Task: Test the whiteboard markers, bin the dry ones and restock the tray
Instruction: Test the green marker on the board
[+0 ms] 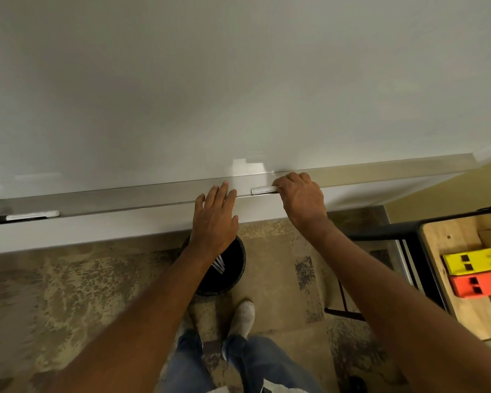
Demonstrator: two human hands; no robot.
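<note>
Markers: one white marker (264,190) lies on the tray (153,198) below the whiteboard (238,80), its right end pinched by the curled fingers of the right hand (301,201). Just left of it the left hand (214,215) rests flat on the tray edge, fingers straight. More markers (31,215) lie at the tray's far left; a black bin (227,268) stands on the floor below

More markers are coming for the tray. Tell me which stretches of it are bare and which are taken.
The tray is bare from the markers at its far left end to the left hand, and from the right hand to its right end. The middle is crowded: both hands, with a white marker gripped by the right.
</note>
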